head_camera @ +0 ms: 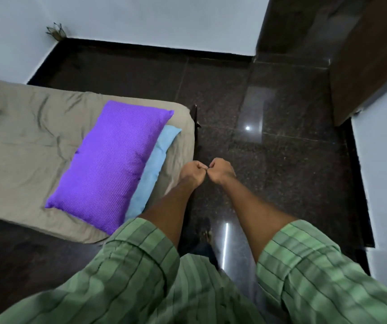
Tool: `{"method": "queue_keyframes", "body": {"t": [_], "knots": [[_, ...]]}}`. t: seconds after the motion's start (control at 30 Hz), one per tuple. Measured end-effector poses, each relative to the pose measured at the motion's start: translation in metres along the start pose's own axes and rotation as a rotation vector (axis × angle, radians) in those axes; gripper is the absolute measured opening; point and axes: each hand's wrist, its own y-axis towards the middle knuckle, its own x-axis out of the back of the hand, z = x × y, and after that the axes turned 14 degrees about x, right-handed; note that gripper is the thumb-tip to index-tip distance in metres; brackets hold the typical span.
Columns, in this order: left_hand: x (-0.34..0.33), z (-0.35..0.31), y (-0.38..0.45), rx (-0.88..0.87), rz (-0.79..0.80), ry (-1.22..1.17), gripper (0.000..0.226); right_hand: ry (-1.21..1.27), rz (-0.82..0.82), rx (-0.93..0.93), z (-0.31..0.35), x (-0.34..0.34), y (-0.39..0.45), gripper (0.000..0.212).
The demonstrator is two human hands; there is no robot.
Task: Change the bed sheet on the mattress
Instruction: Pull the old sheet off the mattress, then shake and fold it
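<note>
— Fists now: my left hand (191, 173) and right hand (221, 170) are curled, knuckles touching, holding nothing, beside the mattress corner.

— And the sheet (24, 141)?

— On the mattress, under the purple pillow (110, 164) and blue pillow (155, 164). I would lift the pillows first, then pull from the corner.

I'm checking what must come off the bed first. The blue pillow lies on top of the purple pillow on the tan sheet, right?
Not quite: the head view shows the purple pillow on top, with the blue pillow partly under it. Both do lie on the tan sheet.
</note>
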Motion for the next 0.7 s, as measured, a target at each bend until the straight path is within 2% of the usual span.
{"method": "queue_keyframes", "body": {"t": [0.2, 0.3, 0.43, 0.5, 0.7], "knots": [[0.025, -0.069, 0.080, -0.003, -0.101, -0.127, 0.028, -0.033, 0.039, 0.074, 0.027, 0.034, 0.109, 0.037], [0.044, -0.102, 0.142, 0.053, -0.123, -0.157, 0.025, -0.073, 0.091, 0.102, 0.044, 0.053, 0.177, 0.039], [0.072, -0.146, 0.221, 0.132, -0.136, -0.217, 0.034, -0.108, 0.193, 0.144, 0.071, 0.074, 0.267, 0.036], [0.085, -0.167, 0.254, 0.159, -0.143, -0.246, 0.023, -0.114, 0.191, 0.182, 0.085, 0.087, 0.308, 0.033], [0.118, -0.221, 0.329, 0.221, -0.168, -0.321, 0.028, -0.187, 0.229, 0.234, 0.117, 0.120, 0.410, 0.013]]}}
